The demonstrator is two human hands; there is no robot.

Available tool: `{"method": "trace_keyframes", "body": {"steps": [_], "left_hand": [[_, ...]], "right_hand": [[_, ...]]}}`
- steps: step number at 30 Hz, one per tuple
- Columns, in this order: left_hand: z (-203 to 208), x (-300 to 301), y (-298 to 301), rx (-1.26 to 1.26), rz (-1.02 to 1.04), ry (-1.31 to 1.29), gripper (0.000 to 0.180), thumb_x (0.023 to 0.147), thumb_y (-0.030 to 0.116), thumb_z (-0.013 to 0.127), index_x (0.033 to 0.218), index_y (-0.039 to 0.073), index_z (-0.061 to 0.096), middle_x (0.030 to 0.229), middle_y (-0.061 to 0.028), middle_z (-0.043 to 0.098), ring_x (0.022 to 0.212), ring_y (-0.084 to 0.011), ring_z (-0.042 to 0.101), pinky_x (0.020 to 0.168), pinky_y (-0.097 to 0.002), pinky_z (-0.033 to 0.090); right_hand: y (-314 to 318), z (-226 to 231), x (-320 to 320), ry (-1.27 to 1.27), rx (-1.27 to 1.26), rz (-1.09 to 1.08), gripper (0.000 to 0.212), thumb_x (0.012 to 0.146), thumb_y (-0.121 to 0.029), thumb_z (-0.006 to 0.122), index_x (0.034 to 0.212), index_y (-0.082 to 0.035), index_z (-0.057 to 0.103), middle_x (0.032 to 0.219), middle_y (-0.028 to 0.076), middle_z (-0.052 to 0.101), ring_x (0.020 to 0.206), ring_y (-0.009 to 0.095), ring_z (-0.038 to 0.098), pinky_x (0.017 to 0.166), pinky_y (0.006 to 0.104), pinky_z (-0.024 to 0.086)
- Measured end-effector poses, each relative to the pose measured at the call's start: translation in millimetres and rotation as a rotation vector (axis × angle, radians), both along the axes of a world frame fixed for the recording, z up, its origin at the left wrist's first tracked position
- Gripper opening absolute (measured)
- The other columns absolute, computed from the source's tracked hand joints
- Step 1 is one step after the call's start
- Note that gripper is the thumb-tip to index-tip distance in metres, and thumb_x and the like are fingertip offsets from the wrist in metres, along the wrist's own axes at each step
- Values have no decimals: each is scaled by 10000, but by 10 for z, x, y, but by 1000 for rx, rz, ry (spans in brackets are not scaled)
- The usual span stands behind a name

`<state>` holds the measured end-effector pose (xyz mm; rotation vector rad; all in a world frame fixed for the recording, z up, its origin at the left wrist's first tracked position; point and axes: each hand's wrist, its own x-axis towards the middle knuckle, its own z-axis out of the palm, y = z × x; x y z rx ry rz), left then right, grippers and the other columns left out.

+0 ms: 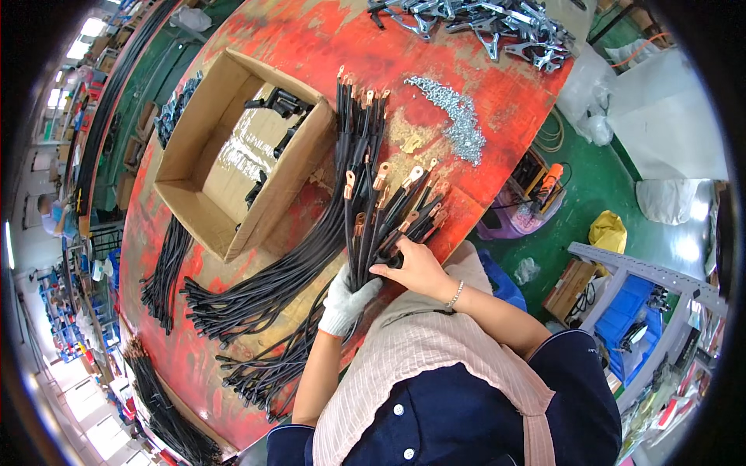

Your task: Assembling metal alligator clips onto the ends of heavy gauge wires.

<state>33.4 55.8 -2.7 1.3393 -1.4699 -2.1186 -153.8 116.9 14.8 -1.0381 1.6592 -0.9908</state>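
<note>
My left hand (347, 304), in a white knit glove, is closed around a bundle of black cables (364, 252) near its copper lug ends. These lugs fan out upward, and the long tails run back to the lower left across the table. My bare right hand (420, 268) grips some of the same cables from the right, thumb toward the glove; its fingertips are partly hidden among them. Beyond my hands lies another bundle of black cables (287, 272), also with copper lugs (369, 96). A small heap of silvery screws (462, 128) is spread farther off.
An open cardboard box (291, 198) with black sleeve-like pieces stands left on the worn red table (311, 54). Metal clamps (505, 27) are piled at the far edge. More cables (167, 279) lie at left. A grey metal frame (653, 272) and blue bin (625, 307) stand right.
</note>
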Motion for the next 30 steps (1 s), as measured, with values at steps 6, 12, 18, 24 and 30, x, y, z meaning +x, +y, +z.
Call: {"method": "trace_keyframes", "body": {"steps": [6,12,18,24,30], "left_hand": [[133,-13,-76,-160,82,-4,359,794,28,729,1130,24,602,1016,-25,662,869,-98,602,802,-258,486],[70,-4,-113,-116,172,-40,302,815,92,745,1073,35,599,902,-9,645,778,-85,581,741,-239,485],[71,9,-129,37,193,-8,296,862,123,707,1113,33,578,894,-31,648,740,-110,606,704,-263,522],[119,55,-122,138,197,7,252,862,122,697,1074,44,587,827,-21,604,680,-112,570,622,-253,482],[223,-39,-75,68,174,-129,228,821,125,753,1000,68,624,786,11,620,602,-60,527,534,-225,420]], "right_hand": [[67,-309,-57,-77,-22,-159,555,741,-393,806,1070,14,621,970,139,681,891,227,648,814,338,493],[173,-774,132,-5,114,84,505,708,-409,822,961,2,671,908,143,691,854,240,663,769,342,511],[124,-503,-115,-158,200,337,389,750,-395,789,865,-42,674,859,83,673,812,210,646,745,324,505],[12,-136,-712,-1285,-9,-428,272,953,-90,543,1217,-36,506,929,59,592,862,181,629,818,316,527],[-251,21,-928,-1204,-214,-602,165,942,-171,619,1086,-100,585,899,10,630,801,125,597,593,259,489]]}}
